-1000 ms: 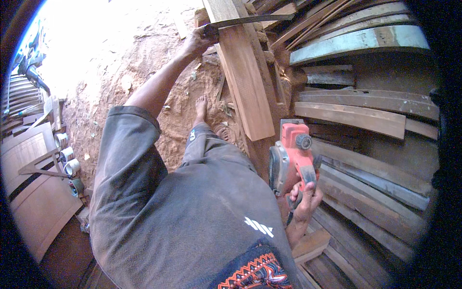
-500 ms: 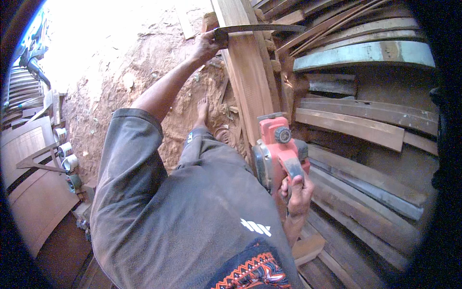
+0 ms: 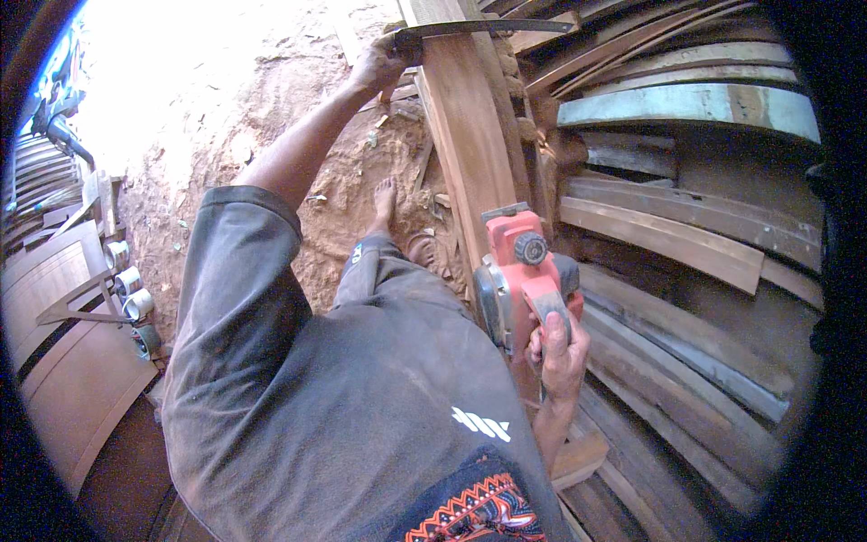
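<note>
Nearby, stacked planks (image 3: 668, 239) flank right hand (image 3: 562, 352) gripping planer (image 3: 524, 280); left hand (image 3: 379, 63) grips square (image 3: 479, 29).

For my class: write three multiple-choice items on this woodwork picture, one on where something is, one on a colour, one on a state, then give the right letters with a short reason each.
1. Where does the metal square lie?
A. across the far end of the long plank
B. on the bare foot
C. on top of the planer

2. What colour is the body of the electric planer?
A. blue
B. red
C. yellow

3. What is the right hand doing?
A. hanging empty
B. resting flat on the ground
C. gripping the planer's handle

Answers
1 A: the left hand holds the square's stock at the plank's edge, with the blade crossing the board.
2 B: its housing is red, with a black knob on top.
3 C: the fingers are wrapped round the rear handle.
</note>
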`<act>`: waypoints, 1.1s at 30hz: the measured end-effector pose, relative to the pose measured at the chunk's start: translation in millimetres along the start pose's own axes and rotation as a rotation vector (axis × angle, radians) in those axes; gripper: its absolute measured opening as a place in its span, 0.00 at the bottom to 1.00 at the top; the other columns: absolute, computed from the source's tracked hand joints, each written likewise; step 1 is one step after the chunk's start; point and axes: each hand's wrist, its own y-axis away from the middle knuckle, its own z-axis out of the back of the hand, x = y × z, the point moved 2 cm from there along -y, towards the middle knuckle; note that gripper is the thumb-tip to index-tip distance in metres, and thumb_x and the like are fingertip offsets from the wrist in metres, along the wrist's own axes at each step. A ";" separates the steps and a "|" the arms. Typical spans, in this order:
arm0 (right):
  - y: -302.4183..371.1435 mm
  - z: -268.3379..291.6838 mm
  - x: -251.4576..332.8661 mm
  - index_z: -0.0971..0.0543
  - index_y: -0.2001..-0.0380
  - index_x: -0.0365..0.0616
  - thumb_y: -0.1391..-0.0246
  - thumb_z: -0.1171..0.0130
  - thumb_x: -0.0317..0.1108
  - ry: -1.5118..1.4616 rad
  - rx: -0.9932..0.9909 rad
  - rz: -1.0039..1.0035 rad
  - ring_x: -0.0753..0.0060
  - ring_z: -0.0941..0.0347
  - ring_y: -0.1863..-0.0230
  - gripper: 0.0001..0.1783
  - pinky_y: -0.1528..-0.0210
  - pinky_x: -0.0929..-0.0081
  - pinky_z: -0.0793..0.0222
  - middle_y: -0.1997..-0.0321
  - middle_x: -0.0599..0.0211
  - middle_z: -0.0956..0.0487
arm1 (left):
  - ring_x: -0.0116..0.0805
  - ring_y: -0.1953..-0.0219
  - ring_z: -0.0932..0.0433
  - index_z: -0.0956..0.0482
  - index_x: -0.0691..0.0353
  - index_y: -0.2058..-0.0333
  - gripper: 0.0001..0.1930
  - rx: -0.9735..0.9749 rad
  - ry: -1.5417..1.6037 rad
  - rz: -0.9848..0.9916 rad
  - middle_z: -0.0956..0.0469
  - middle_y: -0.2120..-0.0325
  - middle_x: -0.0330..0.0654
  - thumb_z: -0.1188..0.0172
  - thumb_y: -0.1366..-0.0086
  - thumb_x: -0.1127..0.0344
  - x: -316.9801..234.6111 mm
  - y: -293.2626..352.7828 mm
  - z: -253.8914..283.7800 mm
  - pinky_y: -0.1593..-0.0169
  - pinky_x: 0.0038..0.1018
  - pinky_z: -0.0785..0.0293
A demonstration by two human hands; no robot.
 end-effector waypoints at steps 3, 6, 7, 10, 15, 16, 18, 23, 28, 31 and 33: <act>-2.6 0.5 -4.2 0.23 0.65 0.39 0.31 0.47 0.53 -0.017 0.005 -0.018 0.85 0.38 0.83 0.24 0.80 0.82 0.43 0.82 0.78 0.31 | 0.26 0.60 0.18 0.16 0.55 0.51 0.16 0.046 -0.046 0.002 0.13 0.61 0.37 0.30 0.35 0.58 -10.2 13.8 -6.1 0.52 0.29 0.23; -10.0 4.5 -21.7 0.24 0.68 0.42 0.32 0.46 0.55 -0.027 0.007 -0.041 0.86 0.38 0.83 0.25 0.80 0.82 0.42 0.82 0.77 0.31 | 0.26 0.60 0.19 0.16 0.56 0.51 0.15 0.076 0.018 -0.020 0.13 0.61 0.37 0.30 0.35 0.60 -18.4 39.0 -18.9 0.52 0.29 0.22; -11.2 4.5 -25.3 0.25 0.69 0.42 0.32 0.46 0.55 -0.038 0.011 -0.045 0.85 0.38 0.83 0.25 0.80 0.82 0.42 0.82 0.77 0.31 | 0.25 0.60 0.19 0.16 0.56 0.51 0.15 0.084 0.037 -0.015 0.13 0.61 0.36 0.30 0.35 0.60 -24.4 49.9 -22.5 0.52 0.29 0.22; -30.1 5.7 -44.6 0.25 0.72 0.46 0.32 0.44 0.53 -0.109 0.000 -0.032 0.88 0.39 0.85 0.23 0.83 0.84 0.43 0.83 0.79 0.30 | 0.27 0.66 0.21 0.16 0.58 0.53 0.13 0.053 0.017 -0.040 0.15 0.69 0.36 0.34 0.36 0.64 -33.1 81.3 -50.4 0.57 0.32 0.23; -69.6 -15.4 -17.8 0.24 0.72 0.48 0.33 0.44 0.54 -0.100 0.011 0.030 0.88 0.39 0.87 0.23 0.86 0.83 0.43 0.84 0.80 0.30 | 0.25 0.60 0.18 0.15 0.59 0.51 0.14 0.013 0.022 0.060 0.13 0.62 0.37 0.31 0.35 0.66 -28.6 90.5 -54.0 0.53 0.29 0.21; -76.3 -19.3 -9.2 0.24 0.73 0.47 0.33 0.45 0.56 -0.088 0.023 0.037 0.87 0.38 0.86 0.24 0.85 0.82 0.41 0.84 0.80 0.30 | 0.24 0.59 0.18 0.16 0.60 0.50 0.16 -0.034 -0.006 -0.023 0.13 0.62 0.36 0.30 0.36 0.66 -24.2 89.2 -52.7 0.52 0.29 0.21; -99.8 -31.6 11.4 0.24 0.73 0.47 0.33 0.45 0.57 -0.040 0.022 0.067 0.87 0.37 0.86 0.25 0.84 0.82 0.41 0.84 0.80 0.30 | 0.25 0.60 0.18 0.16 0.60 0.51 0.16 -0.045 0.186 -0.035 0.13 0.63 0.36 0.30 0.36 0.65 -7.9 90.5 -51.1 0.52 0.28 0.21; -158.0 -53.1 35.7 0.25 0.73 0.45 0.34 0.45 0.60 -0.015 0.047 0.240 0.87 0.37 0.85 0.28 0.83 0.82 0.42 0.83 0.79 0.31 | 0.26 0.62 0.18 0.15 0.63 0.58 0.11 -0.164 0.377 0.023 0.14 0.64 0.39 0.29 0.36 0.66 36.4 133.0 -23.3 0.54 0.27 0.21; -214.7 -103.0 111.4 0.20 0.69 0.43 0.37 0.46 0.65 0.046 0.084 0.280 0.86 0.37 0.85 0.31 0.83 0.82 0.42 0.82 0.79 0.31 | 0.27 0.64 0.18 0.17 0.65 0.58 0.11 -0.479 0.457 0.181 0.14 0.65 0.39 0.29 0.36 0.66 83.2 203.2 40.2 0.55 0.25 0.23; -275.6 -146.9 163.6 0.24 0.72 0.44 0.39 0.44 0.66 0.037 0.088 0.401 0.83 0.38 0.85 0.32 0.84 0.81 0.42 0.82 0.77 0.32 | 0.26 0.63 0.18 0.17 0.64 0.58 0.10 -0.589 0.344 0.300 0.14 0.65 0.38 0.29 0.35 0.67 108.7 223.1 81.6 0.55 0.26 0.23; -309.1 -166.9 189.6 0.24 0.72 0.43 0.39 0.44 0.66 0.011 0.161 0.591 0.83 0.38 0.85 0.32 0.84 0.80 0.40 0.82 0.76 0.32 | 0.25 0.63 0.19 0.17 0.63 0.58 0.10 -0.617 0.470 0.276 0.15 0.64 0.36 0.29 0.35 0.66 118.7 233.3 92.4 0.56 0.26 0.23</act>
